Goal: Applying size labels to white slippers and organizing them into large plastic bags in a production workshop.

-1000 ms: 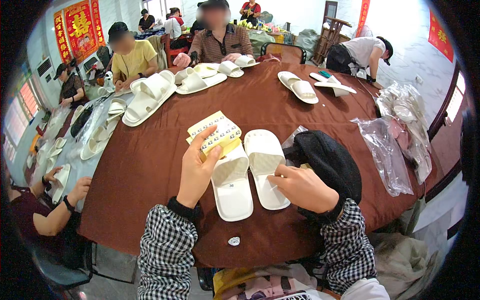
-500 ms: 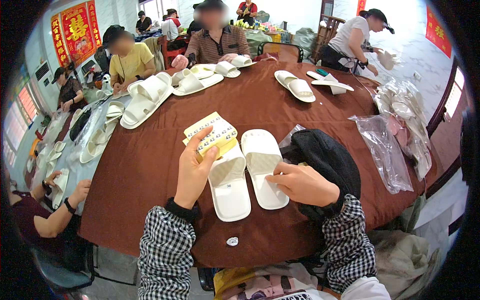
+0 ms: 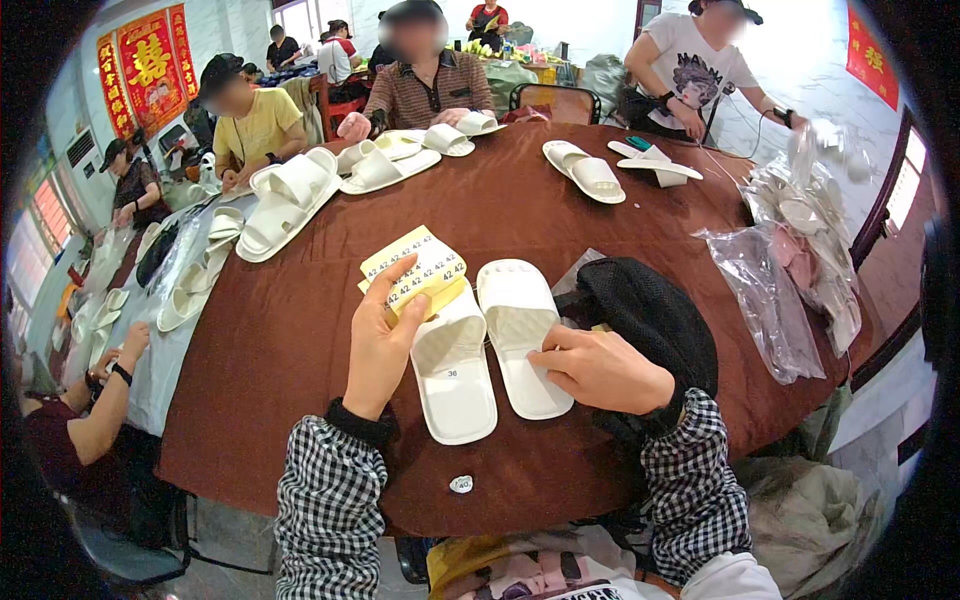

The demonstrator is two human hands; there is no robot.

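Holding yellow sticker sheet (image 3: 415,272) in left hand (image 3: 380,345) grip; right hand (image 3: 600,368) fingertips pressing white slipper (image 3: 520,335), ungrasped.

Bare brown tablecloth (image 3: 300,330) open left of slippers (image 3: 485,345), black mesh bag (image 3: 650,315) crowding right, plastic bags (image 3: 770,300) beyond

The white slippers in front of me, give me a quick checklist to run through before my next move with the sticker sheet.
1. Sticker sheet held in left hand: ok.
2. Left slipper lying flat on the table, sole up: ok.
3. Right slipper beside it, steadied by right hand: ok.
4. Sticker on the left slipper: ok, one shows.
5. Sticker on the right slipper: not ok, none visible.
6. Right hand holding a peeled sticker: cannot tell.
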